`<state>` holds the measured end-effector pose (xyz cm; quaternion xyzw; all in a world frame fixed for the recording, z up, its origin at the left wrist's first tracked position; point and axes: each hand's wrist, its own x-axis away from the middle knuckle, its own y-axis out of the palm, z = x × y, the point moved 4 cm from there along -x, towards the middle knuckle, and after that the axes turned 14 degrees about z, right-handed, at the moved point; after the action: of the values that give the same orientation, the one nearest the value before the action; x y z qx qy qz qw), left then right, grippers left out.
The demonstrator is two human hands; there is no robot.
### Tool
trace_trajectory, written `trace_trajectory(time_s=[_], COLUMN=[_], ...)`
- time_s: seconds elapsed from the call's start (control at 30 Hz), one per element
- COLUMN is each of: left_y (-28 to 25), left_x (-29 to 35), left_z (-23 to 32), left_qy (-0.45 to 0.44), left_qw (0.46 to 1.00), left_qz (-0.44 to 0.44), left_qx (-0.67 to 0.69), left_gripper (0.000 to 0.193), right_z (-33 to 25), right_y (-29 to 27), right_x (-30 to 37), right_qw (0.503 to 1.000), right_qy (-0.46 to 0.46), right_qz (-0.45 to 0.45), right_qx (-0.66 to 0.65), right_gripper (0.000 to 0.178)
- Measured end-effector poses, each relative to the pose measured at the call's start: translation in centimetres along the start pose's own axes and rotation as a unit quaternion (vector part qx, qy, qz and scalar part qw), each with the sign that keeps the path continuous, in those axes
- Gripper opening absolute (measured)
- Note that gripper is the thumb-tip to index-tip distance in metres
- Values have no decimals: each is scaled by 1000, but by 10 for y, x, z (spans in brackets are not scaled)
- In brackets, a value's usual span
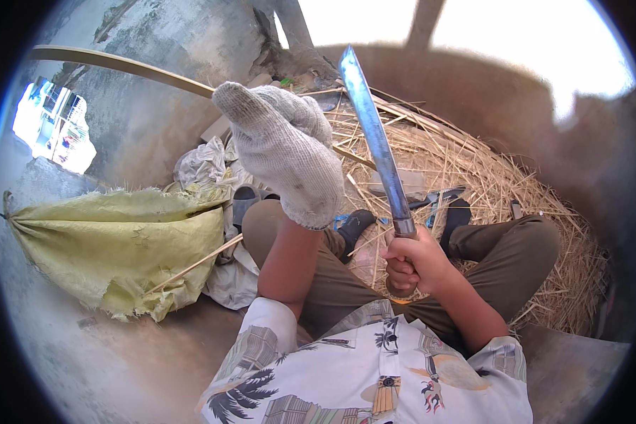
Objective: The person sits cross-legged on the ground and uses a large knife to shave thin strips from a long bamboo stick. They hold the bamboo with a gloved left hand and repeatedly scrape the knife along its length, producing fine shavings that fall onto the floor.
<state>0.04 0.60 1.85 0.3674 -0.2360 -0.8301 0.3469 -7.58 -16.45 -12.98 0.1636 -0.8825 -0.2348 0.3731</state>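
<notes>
My left hand point(283, 148), in a white knitted glove, is closed around a long, thin bamboo strip point(131, 67). One end of the strip arcs away to the upper left; a short length comes out to the right of the glove, towards the blade. Bare and closed, my right hand point(418, 265) grips the handle of a long knife point(374, 127). Its shiny, bluish blade points up and slightly left, with the tip high in the view. A gap separates the knife from my gloved hand. My fingers hide most of the handle.
Bamboo shavings point(551, 258) cover the floor beyond and right of my crossed legs. A yellow-green cloth sack point(120, 247) hangs at left, with a thin stick point(194, 265) across it and pale crumpled sacking point(203, 166) behind. Dark sandals point(246, 201) lie nearby. Walls rise behind.
</notes>
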Motion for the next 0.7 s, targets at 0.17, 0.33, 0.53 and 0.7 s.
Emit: trace_trajectory(time_s=[0.17, 0.33, 0.53, 0.7], left_y=[0, 1, 0, 2], left_x=[2, 7, -6, -4], left_z=[5, 0, 4, 3], left_qy=[13, -21, -40, -35], left_qw=[999, 993, 999, 999], left_qz=[30, 112, 16, 15], left_qx=[-26, -12, 25, 22], left_gripper=[60, 62, 63, 62], right_z=[1, 35, 38, 36], right_y=[-11, -50, -42, -31], right_x=[-10, -78, -77, -64], right_qw=[843, 862, 994, 993], right_qy=[-440, -289, -48, -27], right_qz=[165, 264, 46, 83], right_qx=[261, 321, 82, 77], right_gripper=[16, 17, 17, 20])
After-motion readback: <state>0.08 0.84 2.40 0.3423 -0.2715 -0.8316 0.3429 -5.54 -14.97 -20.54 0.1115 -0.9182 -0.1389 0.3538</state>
